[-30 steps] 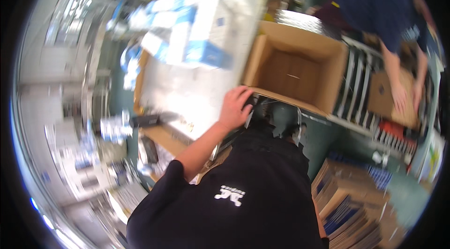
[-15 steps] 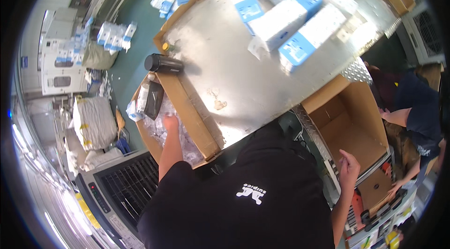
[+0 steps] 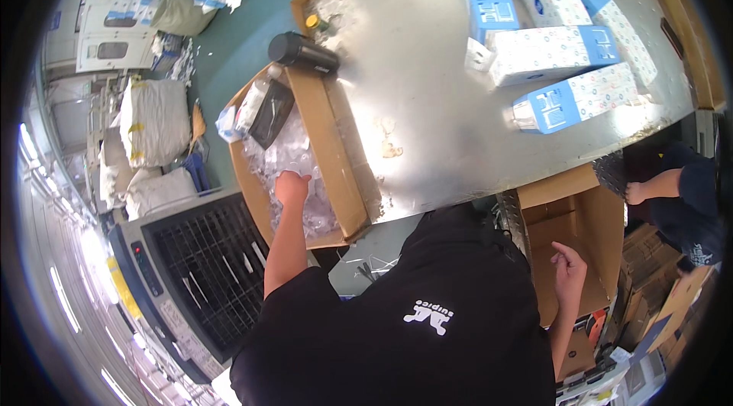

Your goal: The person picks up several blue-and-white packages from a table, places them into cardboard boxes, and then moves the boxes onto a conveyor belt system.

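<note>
My left hand (image 3: 292,188) reaches into a cardboard tray box (image 3: 327,148) on the left, among loose clear plastic pieces (image 3: 311,216). Its fingers are curled down with the thumb to the side; what they hold, if anything, is hidden. A black pouch (image 3: 271,117) lies at the far end of that box. On the right, my right hand (image 3: 569,268) hangs by an open cardboard box (image 3: 599,234). Its fingers are loosely bent and apart, with nothing in them.
Several blue-and-white cartons (image 3: 553,54) lie on the metal table (image 3: 412,100). A black tumbler (image 3: 304,53) and a small yellow-capped bottle (image 3: 315,22) are at its left edge. An air cooler (image 3: 202,272) stands at left. A co-worker's arm (image 3: 660,186) reaches in at right.
The view has shifted, so the table and cartons appear turned and farther right. My left hand stays in the tray box; its thumb now shows. The co-worker's arm has changed position.
</note>
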The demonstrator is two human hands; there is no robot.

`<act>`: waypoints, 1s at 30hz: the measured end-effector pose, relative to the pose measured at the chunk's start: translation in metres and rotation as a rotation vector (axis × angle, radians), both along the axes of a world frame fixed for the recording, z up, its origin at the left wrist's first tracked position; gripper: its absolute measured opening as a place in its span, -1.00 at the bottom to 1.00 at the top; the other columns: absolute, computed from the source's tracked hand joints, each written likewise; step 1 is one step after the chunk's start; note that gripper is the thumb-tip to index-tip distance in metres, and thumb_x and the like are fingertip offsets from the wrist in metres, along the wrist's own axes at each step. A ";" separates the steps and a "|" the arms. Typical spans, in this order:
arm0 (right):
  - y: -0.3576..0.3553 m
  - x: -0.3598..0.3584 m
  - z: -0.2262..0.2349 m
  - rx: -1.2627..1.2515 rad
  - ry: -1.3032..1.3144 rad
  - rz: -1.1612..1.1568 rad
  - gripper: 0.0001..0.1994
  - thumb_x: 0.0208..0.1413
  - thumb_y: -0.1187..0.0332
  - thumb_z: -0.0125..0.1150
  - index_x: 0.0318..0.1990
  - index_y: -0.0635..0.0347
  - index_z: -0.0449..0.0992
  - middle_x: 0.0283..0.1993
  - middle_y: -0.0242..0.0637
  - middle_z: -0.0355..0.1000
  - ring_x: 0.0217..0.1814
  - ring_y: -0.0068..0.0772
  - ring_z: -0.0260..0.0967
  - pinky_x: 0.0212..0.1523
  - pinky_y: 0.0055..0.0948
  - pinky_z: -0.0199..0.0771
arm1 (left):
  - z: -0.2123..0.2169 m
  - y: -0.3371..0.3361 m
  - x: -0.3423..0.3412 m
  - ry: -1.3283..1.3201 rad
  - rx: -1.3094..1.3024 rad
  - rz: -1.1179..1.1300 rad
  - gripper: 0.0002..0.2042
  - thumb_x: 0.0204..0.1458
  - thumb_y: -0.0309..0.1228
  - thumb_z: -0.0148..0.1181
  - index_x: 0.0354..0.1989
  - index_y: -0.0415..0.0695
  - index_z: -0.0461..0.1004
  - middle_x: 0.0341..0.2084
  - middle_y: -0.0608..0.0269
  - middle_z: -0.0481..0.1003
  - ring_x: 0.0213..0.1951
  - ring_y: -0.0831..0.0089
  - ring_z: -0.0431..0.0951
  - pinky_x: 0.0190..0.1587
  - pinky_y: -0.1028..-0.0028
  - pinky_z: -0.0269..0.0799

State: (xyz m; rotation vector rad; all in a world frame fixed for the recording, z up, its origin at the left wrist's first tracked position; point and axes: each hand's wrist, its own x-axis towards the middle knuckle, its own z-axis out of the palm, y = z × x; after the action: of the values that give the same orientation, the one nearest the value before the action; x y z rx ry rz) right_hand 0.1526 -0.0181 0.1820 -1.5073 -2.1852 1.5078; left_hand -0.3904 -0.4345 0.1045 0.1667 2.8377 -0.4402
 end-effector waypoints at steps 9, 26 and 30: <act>0.033 -0.034 -0.002 0.012 0.066 0.098 -0.74 0.18 0.62 0.11 -0.01 0.32 0.61 -0.33 -0.22 0.54 -0.31 -0.48 0.48 -0.23 -0.51 0.49 | 0.077 0.004 0.000 0.260 0.906 -0.063 -0.86 0.10 -0.42 0.30 -0.33 -0.26 0.66 -0.29 0.10 0.66 -0.33 0.32 0.64 -0.26 0.33 0.51; 0.055 0.033 0.041 0.268 -0.599 0.020 -0.46 -0.09 0.26 0.44 0.12 0.18 0.54 -0.01 -0.08 0.54 0.06 -0.09 0.51 0.11 -0.16 0.50 | 0.055 0.471 0.129 -0.448 1.208 -1.037 -0.54 0.04 -0.29 0.38 0.12 -0.12 0.50 0.08 0.09 0.50 0.08 0.15 0.51 0.16 0.24 0.38; 0.090 -0.008 -0.016 0.108 -0.075 -0.252 -0.36 -0.01 0.27 0.42 0.27 0.19 0.41 0.16 -0.03 0.45 0.20 -0.04 0.43 0.19 -0.20 0.47 | 0.013 0.579 0.048 0.425 0.646 -1.050 -0.21 -0.08 -0.01 0.42 0.37 0.06 0.28 0.42 -0.05 0.12 0.24 -0.08 0.38 0.26 0.09 0.31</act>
State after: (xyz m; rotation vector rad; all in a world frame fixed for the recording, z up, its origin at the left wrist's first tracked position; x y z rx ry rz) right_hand 0.1449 0.0718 0.1662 -1.7503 -1.9859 1.2547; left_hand -0.3422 0.1448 0.1170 1.8991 2.9226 0.3474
